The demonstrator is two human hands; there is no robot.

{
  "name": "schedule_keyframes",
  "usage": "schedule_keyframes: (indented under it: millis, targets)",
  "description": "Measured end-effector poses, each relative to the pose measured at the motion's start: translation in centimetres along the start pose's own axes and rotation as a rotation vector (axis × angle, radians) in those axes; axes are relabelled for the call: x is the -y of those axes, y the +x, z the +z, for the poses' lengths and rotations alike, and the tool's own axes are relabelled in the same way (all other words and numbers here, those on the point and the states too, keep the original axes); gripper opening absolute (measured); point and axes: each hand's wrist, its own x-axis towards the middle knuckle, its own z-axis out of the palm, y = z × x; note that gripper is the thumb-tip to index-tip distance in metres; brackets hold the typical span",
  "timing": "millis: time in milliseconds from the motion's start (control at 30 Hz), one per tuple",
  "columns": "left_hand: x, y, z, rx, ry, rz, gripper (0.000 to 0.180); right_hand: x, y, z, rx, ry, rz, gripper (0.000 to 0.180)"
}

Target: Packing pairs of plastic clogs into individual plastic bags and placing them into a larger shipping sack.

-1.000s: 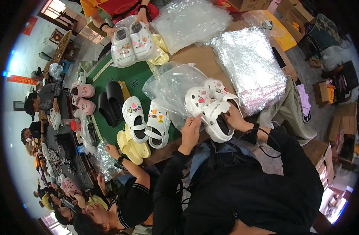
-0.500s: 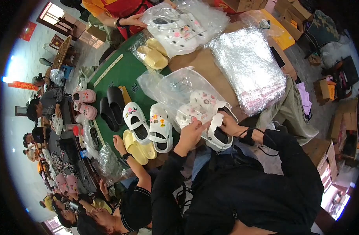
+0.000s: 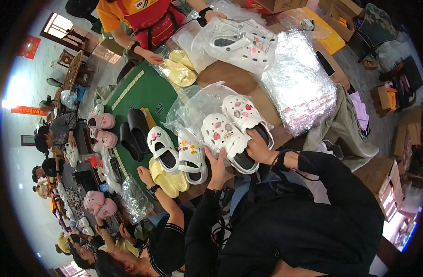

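Note:
A pair of white clogs (image 3: 219,131) with coloured charms lies side by side in front of me, toes away. My right hand (image 3: 262,147) is closed at their openings, its fingertips tucked inside and partly hidden. Against the side of the left clog rests my left hand (image 3: 216,167), fingers stretched out and apart. A clear plastic bag (image 3: 188,107) lies crumpled just beyond the toes. Next to my left hand stand other white clogs (image 3: 191,159) with charms, and yellow slides (image 3: 169,177).
Black slides (image 3: 134,134) and pink clogs (image 3: 102,128) stand left on the green mat (image 3: 123,99). Silvery plastic bags (image 3: 301,83) are stacked right. Across the table a co-worker handles bagged white clogs (image 3: 241,44) beside yellow slides (image 3: 178,68). Another person's hand (image 3: 145,175) is at left.
The clogs' toes, under clear plastic before, now show uncovered. My left hand has shifted left and opened along the clog. The co-worker's bagged clogs moved right, one hand now at the far yellow slides.

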Motion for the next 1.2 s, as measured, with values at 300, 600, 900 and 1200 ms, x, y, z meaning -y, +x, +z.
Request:
schedule_keyframes:
  millis: [300, 600, 900, 1200]
  targets:
    - [0.9, 0.2, -0.9, 0.014, -0.391, -0.161, 0.084, -1.3, -1.1, 1.5, 0.411, 0.086, -0.108, 0.024]
    - [3.6, 1.5, -3.0, -0.033, -0.475, -0.24, 0.076, -7.4, 3.8, -3.9, 0.239, 0.124, 0.374, 0.049]
    - [3.7, 1.2, -2.7, -0.022, -0.455, -0.24, 0.07, -11.9, 4.4, 0.2, 0.355, -0.543, 0.045, 0.015]
    - [5.1, 0.8, -3.7, -0.054, -0.521, -0.232, 0.06, -12.5, -1.9, 1.6, 0.443, 0.008, 0.47, 0.018]
